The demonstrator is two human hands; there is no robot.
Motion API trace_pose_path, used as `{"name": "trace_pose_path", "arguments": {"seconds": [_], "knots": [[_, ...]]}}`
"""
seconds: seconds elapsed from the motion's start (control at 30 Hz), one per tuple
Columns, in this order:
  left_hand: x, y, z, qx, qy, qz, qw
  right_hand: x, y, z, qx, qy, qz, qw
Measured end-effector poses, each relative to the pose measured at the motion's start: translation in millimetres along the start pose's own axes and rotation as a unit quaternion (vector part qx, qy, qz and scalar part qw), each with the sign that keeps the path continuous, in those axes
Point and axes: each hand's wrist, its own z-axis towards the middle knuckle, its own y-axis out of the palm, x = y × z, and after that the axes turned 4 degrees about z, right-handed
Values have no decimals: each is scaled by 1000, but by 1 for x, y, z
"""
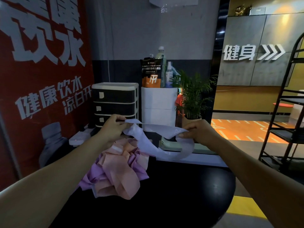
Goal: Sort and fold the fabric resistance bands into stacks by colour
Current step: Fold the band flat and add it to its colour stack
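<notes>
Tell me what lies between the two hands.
In the head view, only the pale lilac band spans from the left hand to the right hand, both pinching it.

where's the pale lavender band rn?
Head view, centre: the pale lavender band is stretched between left hand and right hand, above the pink-and-purple pile.

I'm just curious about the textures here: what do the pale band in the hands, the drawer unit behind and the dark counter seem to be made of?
The pale band looks like soft matte fabric: it sags and twists between the left hand and right hand. The drawer unit looks like plastic, with a smooth white frame and dark fronts. The counter is smooth and slightly glossy, showing a faint reflection; its material is unclear.
</notes>
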Motion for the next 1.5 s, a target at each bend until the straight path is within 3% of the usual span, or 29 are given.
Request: {"name": "trace_pose_path", "arguments": {"seconds": [0.17, 0.3, 0.63, 0.8, 0.93, 1.13, 1.27, 1.4, 1.5], "knots": [[-3, 2, 1, -25, -27, 36, 999, 6, -5, -2, 47, 21, 118, 992], [-2, 6, -4, -93, -53, 29, 994, 8, -9, -7, 27, 16, 140, 990], [-2, 15, -12, -180, -88, 13, 980, 19, -20, -11, -5, 48, 203, 978], [-4, 1, -7, -128, -57, 151, 978, 31, -37, -21, 71, 58, 189, 978], [-7, 5, -3, -92, -4, 250, 964, 36, -34, -22, 59, 64, 200, 976], [-11, 2, -2, -71, 0, 139, 988, 32, -33, -26, -34, 75, 224, 971], [-5, 6, -4, -82, -16, 51, 995, 33, -28, -23, -1, 117, 181, 976], [-9, 9, -3, -90, -22, 80, 992, 28, -21, -19, 66, 145, 300, 941], [-22, 4, 0, -110, -9, 151, 982, 21, -22, -17, 61, 148, 389, 907]]}}
